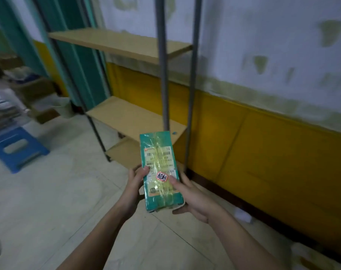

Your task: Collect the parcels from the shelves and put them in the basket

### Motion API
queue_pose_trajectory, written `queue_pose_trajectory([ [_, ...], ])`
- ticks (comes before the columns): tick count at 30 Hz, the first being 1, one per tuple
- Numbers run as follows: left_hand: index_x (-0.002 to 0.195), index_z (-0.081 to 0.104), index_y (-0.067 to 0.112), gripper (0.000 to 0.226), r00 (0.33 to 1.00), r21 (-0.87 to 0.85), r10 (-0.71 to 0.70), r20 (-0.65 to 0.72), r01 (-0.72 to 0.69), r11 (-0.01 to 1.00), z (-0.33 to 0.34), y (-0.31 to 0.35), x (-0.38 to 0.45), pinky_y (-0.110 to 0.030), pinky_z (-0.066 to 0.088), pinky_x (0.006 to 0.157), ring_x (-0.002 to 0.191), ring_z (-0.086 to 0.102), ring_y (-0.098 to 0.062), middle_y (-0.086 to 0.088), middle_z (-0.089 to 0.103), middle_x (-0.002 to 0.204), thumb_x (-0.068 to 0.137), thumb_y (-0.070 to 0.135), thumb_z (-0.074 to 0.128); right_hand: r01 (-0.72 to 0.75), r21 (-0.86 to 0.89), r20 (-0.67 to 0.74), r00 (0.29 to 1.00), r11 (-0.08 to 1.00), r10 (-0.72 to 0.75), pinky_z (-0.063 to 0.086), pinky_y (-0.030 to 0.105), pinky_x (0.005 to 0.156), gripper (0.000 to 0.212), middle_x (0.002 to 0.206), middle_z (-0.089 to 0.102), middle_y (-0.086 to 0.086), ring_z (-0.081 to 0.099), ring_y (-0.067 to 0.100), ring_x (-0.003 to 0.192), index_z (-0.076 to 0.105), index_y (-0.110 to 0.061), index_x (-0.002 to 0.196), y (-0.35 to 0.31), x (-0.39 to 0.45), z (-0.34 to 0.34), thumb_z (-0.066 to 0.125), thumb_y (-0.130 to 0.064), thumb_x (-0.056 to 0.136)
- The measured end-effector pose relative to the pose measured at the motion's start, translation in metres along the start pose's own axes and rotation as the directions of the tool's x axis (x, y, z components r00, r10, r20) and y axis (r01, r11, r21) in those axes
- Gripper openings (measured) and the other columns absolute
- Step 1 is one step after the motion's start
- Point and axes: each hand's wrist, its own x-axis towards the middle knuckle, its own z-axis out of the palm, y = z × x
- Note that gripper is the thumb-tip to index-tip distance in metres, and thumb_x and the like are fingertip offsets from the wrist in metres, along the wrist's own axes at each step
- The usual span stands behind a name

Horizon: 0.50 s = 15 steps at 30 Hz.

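A green box-shaped parcel [159, 168] wrapped in clear tape, with a shipping label and a red-edged sticker on top, is held in front of me above the floor. My left hand [135, 184] grips its left edge, thumb on the top face. My right hand [191, 193] cups its right side and underside, thumb lying over the label. Behind it stands a metal-framed shelf unit [130, 45] with bare wooden boards. No basket is in view.
A yellow-and-white wall [263, 133] runs along the right. A blue plastic stool [17, 149] stands on the tiled floor at the left, with cardboard boxes [35, 90] and a white bin [63, 108] behind it. Green curtains [80, 55] hang beside the shelves.
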Motion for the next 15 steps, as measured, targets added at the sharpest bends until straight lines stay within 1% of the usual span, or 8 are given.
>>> queue_pose_trajectory([
  [3,0.131,0.041,0.026,0.081,0.995,-0.024,0.022,-0.098,-0.025,0.999,-0.084,0.023,0.003,-0.056,0.052,0.098,0.121,0.062,-0.024,-0.003,0.061,0.132,0.07,0.073,0.064,-0.006,-0.002,0.086,0.996,1.0,0.007,0.052,0.054,0.097,0.039,0.132,0.063,-0.013,0.063,0.022,0.118,0.039,-0.069,0.125,-0.026,0.063,0.073,0.056,-0.056,0.093],
  [5,0.131,0.04,0.031,0.082,0.983,-0.016,0.026,-0.183,-0.029,0.999,-0.137,0.041,0.004,-0.055,0.051,0.098,0.125,0.057,-0.021,0.003,0.058,0.132,0.066,0.076,0.062,0.001,0.003,0.103,0.995,1.0,-0.001,0.052,0.056,0.096,0.037,0.126,0.067,-0.01,0.066,0.023,0.113,0.044,-0.062,0.127,-0.041,0.101,0.12,0.057,-0.05,0.095],
  [6,0.136,0.038,0.035,0.086,0.979,0.001,0.023,-0.203,-0.023,1.0,-0.162,0.05,0.006,-0.053,0.051,0.097,0.13,0.052,-0.019,0.007,0.055,0.135,0.065,0.078,0.062,0.005,0.016,0.108,0.994,1.0,-0.007,0.052,0.057,0.095,0.037,0.123,0.069,-0.01,0.067,0.023,0.111,0.047,-0.057,0.13,-0.049,0.119,0.141,0.056,-0.047,0.096],
  [8,0.145,0.03,0.051,0.087,0.981,0.064,0.017,-0.192,-0.005,0.998,-0.207,0.071,0.011,-0.054,0.047,0.097,0.139,0.041,-0.018,0.014,0.044,0.147,0.068,0.081,0.059,0.005,0.059,0.122,0.992,0.998,-0.012,0.053,0.059,0.093,0.035,0.118,0.072,-0.008,0.07,0.023,0.107,0.052,-0.047,0.133,-0.066,0.153,0.176,0.054,-0.042,0.098],
  [10,0.144,0.016,0.068,0.086,0.989,0.154,-0.001,-0.146,0.023,0.988,-0.245,0.089,0.022,-0.065,0.04,0.102,0.145,0.032,-0.021,0.016,0.028,0.159,0.07,0.084,0.057,0.02,0.077,0.141,0.99,0.997,-0.031,0.053,0.06,0.093,0.03,0.115,0.074,-0.006,0.071,0.023,0.104,0.055,-0.044,0.13,-0.081,0.183,0.204,0.052,-0.038,0.101],
  [11,0.142,0.01,0.072,0.089,0.992,0.187,-0.012,-0.127,0.036,0.982,-0.263,0.096,0.031,-0.069,0.037,0.103,0.146,0.03,-0.023,0.017,0.023,0.161,0.069,0.085,0.057,0.036,0.068,0.148,0.988,0.997,-0.045,0.053,0.06,0.093,0.029,0.114,0.074,-0.006,0.072,0.022,0.103,0.056,-0.044,0.128,-0.087,0.199,0.215,0.052,-0.036,0.101],
  [13,0.141,0.003,0.073,0.097,0.993,0.193,-0.041,-0.107,0.062,0.979,-0.292,0.109,0.052,-0.07,0.042,0.099,0.145,0.032,-0.027,0.015,0.024,0.161,0.067,0.082,0.064,0.065,0.032,0.16,0.985,0.997,-0.069,0.053,0.059,0.094,0.027,0.113,0.074,-0.008,0.072,0.021,0.103,0.057,-0.047,0.125,-0.099,0.235,0.234,0.051,-0.036,0.102],
  [15,0.143,0.005,0.072,0.101,0.993,0.156,-0.071,-0.091,0.084,0.984,-0.316,0.123,0.078,-0.065,0.052,0.09,0.139,0.041,-0.029,0.012,0.032,0.157,0.068,0.071,0.074,0.082,0.0,0.168,0.982,0.997,-0.081,0.053,0.058,0.095,0.026,0.113,0.074,-0.009,0.072,0.021,0.103,0.057,-0.05,0.124,-0.11,0.276,0.246,0.051,-0.036,0.102],
])
